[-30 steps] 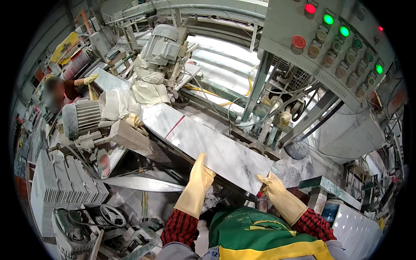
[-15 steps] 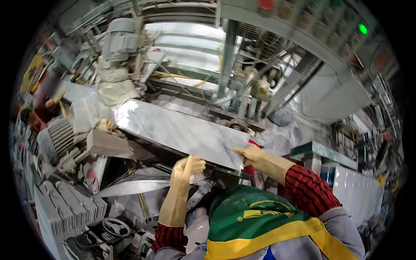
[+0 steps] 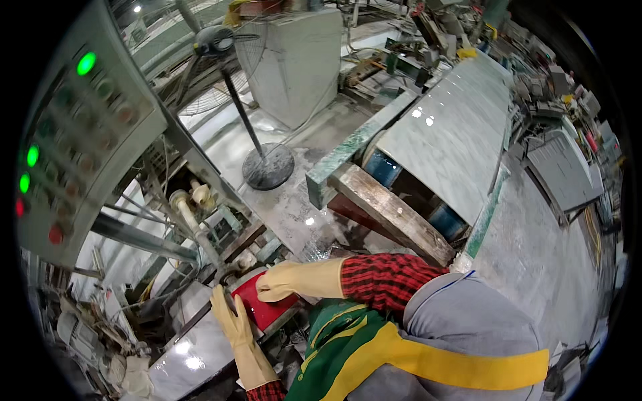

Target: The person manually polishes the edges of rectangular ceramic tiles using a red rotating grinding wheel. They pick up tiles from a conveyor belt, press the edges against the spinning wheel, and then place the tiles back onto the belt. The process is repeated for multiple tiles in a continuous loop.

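Both my hands wear cream gloves, with red plaid sleeves behind them. My right hand curls over the red-painted end of a long polished grey stone slab at the lower left. My left hand lies along the slab just beside that red end, thumb across it. The slab runs away toward the lower left edge of the view, and its far part is hidden. My green and yellow vest fills the bottom centre.
A grey control panel with green and red lamps stands at the left, above machine rollers. A pedestal fan and a grey cabinet stand behind. A large pale slab rests on a wooden beam at the right.
My head has swung to the right, so the panel now sits at the left. Both hands have closed in together on the slab's red end.
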Available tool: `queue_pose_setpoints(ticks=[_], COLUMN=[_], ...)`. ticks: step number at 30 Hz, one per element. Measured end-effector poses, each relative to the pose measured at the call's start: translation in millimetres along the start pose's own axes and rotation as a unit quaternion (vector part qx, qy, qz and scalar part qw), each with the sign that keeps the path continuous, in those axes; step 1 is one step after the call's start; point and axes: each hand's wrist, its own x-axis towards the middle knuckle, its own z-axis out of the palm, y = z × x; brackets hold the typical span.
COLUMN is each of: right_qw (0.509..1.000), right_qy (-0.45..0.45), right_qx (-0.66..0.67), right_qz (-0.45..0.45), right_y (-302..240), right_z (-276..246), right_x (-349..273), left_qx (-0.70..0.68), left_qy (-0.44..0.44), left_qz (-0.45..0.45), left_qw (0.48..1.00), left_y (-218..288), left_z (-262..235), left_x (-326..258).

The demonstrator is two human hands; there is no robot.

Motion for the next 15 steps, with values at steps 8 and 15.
queue_pose_setpoints(ticks=[8, 15], right_qw=[0.888, 0.754], right_qy=[0.394, 0.405], right_qx=[0.064, -0.151], right_qz=[0.230, 0.496], right_y=[224, 337], right_z=[-10, -59], right_x=[-204, -326], left_qx=[0.248, 0.183], left_qy=[-0.021, -0.004], left_qz=[0.052, -0.032], left_qw=[0.967, 0.983], left_y=[-19, -24], left_z=[11, 17], left_x=[-10, -12])
